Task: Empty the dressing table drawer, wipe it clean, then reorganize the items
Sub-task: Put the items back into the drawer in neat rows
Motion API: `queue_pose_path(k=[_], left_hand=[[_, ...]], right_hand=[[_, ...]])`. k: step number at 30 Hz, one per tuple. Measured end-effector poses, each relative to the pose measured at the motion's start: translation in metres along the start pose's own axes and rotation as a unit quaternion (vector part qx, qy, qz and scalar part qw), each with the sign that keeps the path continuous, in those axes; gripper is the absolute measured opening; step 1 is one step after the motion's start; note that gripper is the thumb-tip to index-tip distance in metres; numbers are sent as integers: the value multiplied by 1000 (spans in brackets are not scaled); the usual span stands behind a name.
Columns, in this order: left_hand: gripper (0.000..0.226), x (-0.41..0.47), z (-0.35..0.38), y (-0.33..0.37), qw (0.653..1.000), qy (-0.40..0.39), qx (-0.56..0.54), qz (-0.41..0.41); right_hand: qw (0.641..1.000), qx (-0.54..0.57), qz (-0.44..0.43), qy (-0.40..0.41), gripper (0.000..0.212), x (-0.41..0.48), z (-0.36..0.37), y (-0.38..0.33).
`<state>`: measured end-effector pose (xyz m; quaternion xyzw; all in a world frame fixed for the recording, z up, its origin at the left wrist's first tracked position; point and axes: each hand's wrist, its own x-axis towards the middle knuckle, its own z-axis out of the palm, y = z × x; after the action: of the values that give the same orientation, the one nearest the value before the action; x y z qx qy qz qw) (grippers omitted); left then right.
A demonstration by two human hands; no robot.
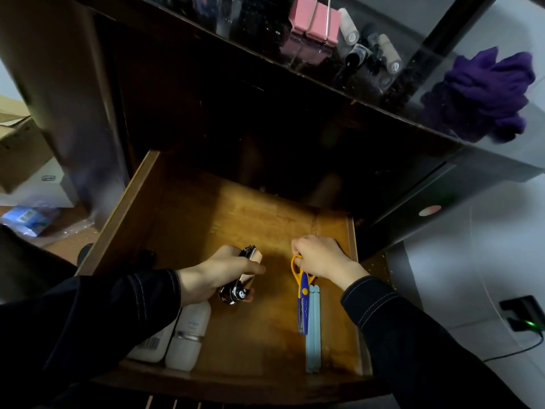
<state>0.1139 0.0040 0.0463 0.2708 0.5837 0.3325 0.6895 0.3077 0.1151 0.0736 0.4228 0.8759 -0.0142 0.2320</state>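
The wooden drawer (118, 214) stands pulled out from the dark dressing table, and most of its floor is bare.

Over the middle of the drawer the left hand (218, 270) is curled round a chrome tool (236, 293) with a small black-and-white cartoon face on its near end. A beige piece is held against the tool in the same grip; what it is cannot be told.

Toward the drawer's right wall the right hand (321, 258) pinches the orange handle loop of a pair of craft scissors (303, 287). Their blue-and-yellow body points at the drawer's front edge. Just beside the scissors, on the side of the right wall, two pale blue sticks (313, 335) lie side by side and reach almost to the front edge.

In the drawer's front left corner two white bottles (188, 335) lie next to each other, partly under the left sleeve.

Above the drawer, on the glossy table top, are pink binder clips (314, 22), a cluster of small bottles (368, 51) and, further right, a crumpled purple cloth (483, 93).

Left of the drawer, on the floor, are a cardboard box (17, 143) and a blue packet (28, 216). Right of the drawer a black charger (525, 315) shows a green light.
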Motion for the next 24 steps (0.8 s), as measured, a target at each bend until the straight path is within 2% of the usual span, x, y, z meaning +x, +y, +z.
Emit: queue_pose_path(k=[3,8,14,24], left_hand=[[36,-1,0,1,1000,8,-11,11],[36,1,-2,1,999,22,-26,15],[32,1,-1,0,999,17,-27,18],[29,2,-3,1,999,12,-43,30]], right_hand=[[1000,10,0,1,7,-1,-1,1],[1000,17,9,9,18,-8,0,0],[1000,-19,8,-15,59,-18,7,-10],[1000,8,21,8,59,-26,12,-12]])
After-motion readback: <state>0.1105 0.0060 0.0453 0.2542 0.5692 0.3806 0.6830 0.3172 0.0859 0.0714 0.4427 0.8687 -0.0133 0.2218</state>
